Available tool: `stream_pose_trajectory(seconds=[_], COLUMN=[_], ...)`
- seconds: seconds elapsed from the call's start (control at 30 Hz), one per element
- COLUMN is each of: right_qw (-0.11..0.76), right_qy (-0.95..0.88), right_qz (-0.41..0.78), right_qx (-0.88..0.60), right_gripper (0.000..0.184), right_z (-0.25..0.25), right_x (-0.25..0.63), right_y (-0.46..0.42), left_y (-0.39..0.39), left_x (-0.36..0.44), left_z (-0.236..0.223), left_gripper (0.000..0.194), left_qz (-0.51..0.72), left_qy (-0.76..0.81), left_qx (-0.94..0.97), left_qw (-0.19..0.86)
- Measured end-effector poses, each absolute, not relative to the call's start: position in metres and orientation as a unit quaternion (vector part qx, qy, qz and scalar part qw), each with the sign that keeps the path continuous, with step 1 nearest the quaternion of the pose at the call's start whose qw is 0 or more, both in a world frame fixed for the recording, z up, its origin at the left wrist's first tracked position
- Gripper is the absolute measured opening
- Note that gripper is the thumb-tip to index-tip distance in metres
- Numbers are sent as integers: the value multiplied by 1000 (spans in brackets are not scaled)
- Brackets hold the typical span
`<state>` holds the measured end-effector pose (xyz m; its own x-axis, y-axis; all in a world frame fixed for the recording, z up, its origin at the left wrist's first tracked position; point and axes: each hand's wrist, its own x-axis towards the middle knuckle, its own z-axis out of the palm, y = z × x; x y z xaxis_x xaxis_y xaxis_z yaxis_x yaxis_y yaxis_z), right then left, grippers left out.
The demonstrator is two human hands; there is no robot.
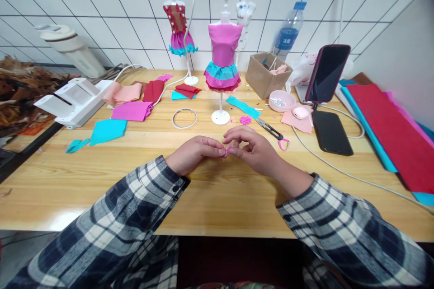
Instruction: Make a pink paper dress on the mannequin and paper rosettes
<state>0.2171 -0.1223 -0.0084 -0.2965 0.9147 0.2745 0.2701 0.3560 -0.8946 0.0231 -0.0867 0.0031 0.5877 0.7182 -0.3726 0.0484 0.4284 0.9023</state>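
Note:
Above the front middle of the table, my left hand point(199, 152) pinches a small strip of pink paper point(227, 151) between thumb and finger. My right hand point(251, 148) grips the strip's other side with thumb and fingertips, the remaining fingers curved. Just beyond my right hand lie a round pleated pink piece point(245, 120), black-handled thread snips point(270, 129) and a loop of pink strip point(284, 144). Farther back, a small dress form point(225, 47) wears a pink top and a ruffled skirt in blue, pink and red.
Two more dress forms stand behind, one in a red and pink outfit point(178, 31). Blue point(108, 132) and pink paper pieces point(132, 110) lie left. At right are a cardboard box point(266, 76), a bowl of beads point(282, 100), a propped phone point(328, 74), a flat phone point(332, 132), a cable and red sheets point(389, 126).

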Motion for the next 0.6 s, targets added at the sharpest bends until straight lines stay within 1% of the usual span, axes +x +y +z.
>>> stream_pose_trajectory(seconds=[0.07, 0.2, 0.3, 0.37, 0.5, 0.57, 0.6], right_qw=[412, 408, 426, 430, 406, 412, 424], right_qy=[-705, -719, -752, -782, -829, -829, -820], right_qz=[395, 383, 313, 246, 134, 116, 125], right_qx=[-422, -412, -394, -379, -360, -359, -364], right_gripper=[24, 11, 9, 13, 21, 20, 18], right_z=[-8, -10, -14, -15, -12, -8, -7], right_x=[217, 217, 219, 221, 225, 225, 225], right_y=[-123, -121, -122, -123, -128, -130, -130], left_y=[-86, -85, -84, -83, -83, -83, -84], left_x=[23, 23, 23, 23, 22, 22, 22], left_z=[3, 2, 1, 1, 1, 1, 1], left_gripper=[10, 13, 14, 13, 12, 12, 12], left_qz=[224, 213, 215, 216, 225, 232, 234], left_qy=[396, 391, 395, 392, 378, 375, 376], left_qx=[488, 495, 490, 487, 482, 480, 481], left_qw=[745, 746, 747, 750, 758, 758, 757])
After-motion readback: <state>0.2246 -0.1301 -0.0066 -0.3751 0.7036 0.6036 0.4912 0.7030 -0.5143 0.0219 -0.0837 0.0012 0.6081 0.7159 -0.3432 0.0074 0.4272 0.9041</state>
